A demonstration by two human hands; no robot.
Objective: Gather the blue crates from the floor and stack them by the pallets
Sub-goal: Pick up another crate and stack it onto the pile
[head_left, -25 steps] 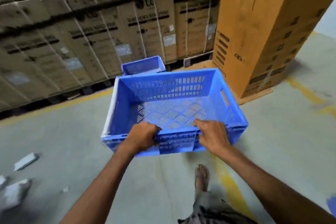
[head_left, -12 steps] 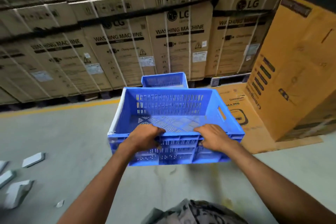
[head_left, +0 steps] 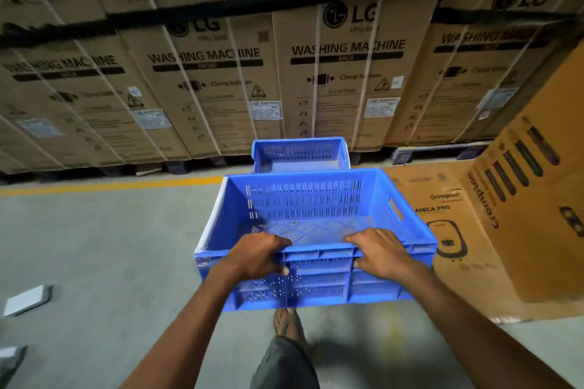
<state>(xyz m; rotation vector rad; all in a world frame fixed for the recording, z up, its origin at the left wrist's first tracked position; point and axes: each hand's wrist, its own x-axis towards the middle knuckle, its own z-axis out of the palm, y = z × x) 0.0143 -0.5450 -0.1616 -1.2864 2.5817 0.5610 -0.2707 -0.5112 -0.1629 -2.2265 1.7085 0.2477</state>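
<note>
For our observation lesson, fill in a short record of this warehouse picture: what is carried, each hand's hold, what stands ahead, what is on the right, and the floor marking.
Carried: blue crate, empty, held off the floor
Left hand: grips the crate's near rim
Right hand: grips the crate's near rim
Ahead: second blue crate, in front of washing machine boxes on pallets
Right: orange carton
Floor: yellow line
</note>
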